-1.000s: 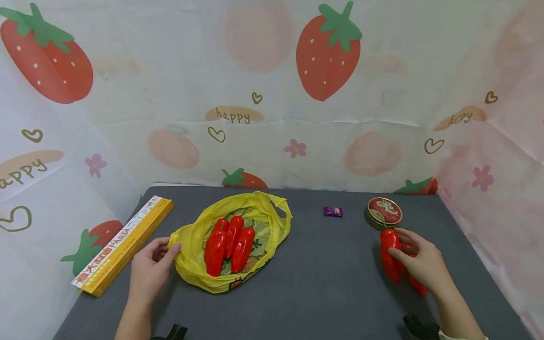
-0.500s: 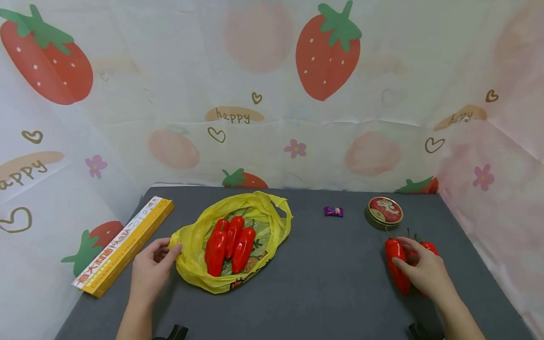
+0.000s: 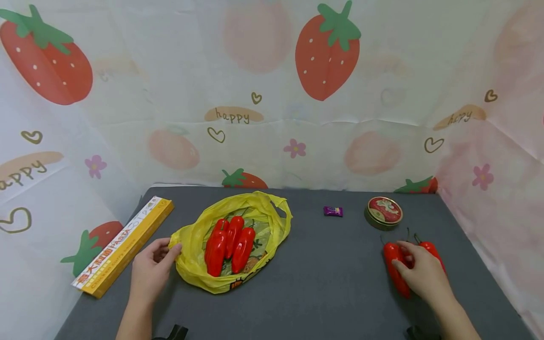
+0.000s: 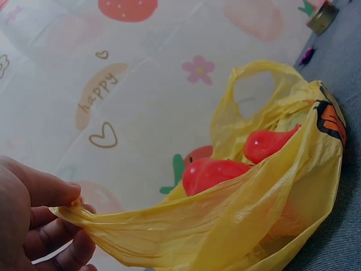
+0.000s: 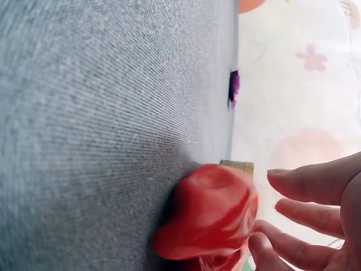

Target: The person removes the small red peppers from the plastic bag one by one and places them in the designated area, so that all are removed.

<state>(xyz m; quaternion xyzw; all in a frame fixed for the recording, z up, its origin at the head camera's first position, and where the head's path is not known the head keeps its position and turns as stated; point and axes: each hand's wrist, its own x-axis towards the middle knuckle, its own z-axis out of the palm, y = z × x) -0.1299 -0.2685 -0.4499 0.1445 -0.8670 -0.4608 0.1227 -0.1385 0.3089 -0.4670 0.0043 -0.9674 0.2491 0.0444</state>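
My left hand [image 3: 150, 267] pinches the left edge of a yellow plastic bag [image 3: 187, 257] between thumb and fingers, and the left wrist view shows the film [image 4: 169, 231] drawn taut from that pinch. Several glossy red chili peppers [image 3: 243, 250] lie inside the bag. At the right, my right hand [image 3: 422, 274] is over more red chili peppers on the table. One pepper [image 3: 396, 271] lies left of the hand and another [image 3: 432, 250] shows behind it. In the right wrist view the thumb and fingers are spread apart beside a pepper [image 5: 208, 209], not closed round it.
A yellow and white pasta box [image 3: 123, 248] lies slanted at the left edge of the dark grey table [image 3: 314, 274]. Toward the back are a small purple wrapped candy [image 3: 333, 211] and a round red-lidded tin [image 3: 384, 211]. A strawberry-printed cloth [image 3: 272, 85] hangs behind.
My right hand has moved slightly toward me from the tin, laid its peppers on the table and loosened its fingers. My left hand and the bag have stayed put.
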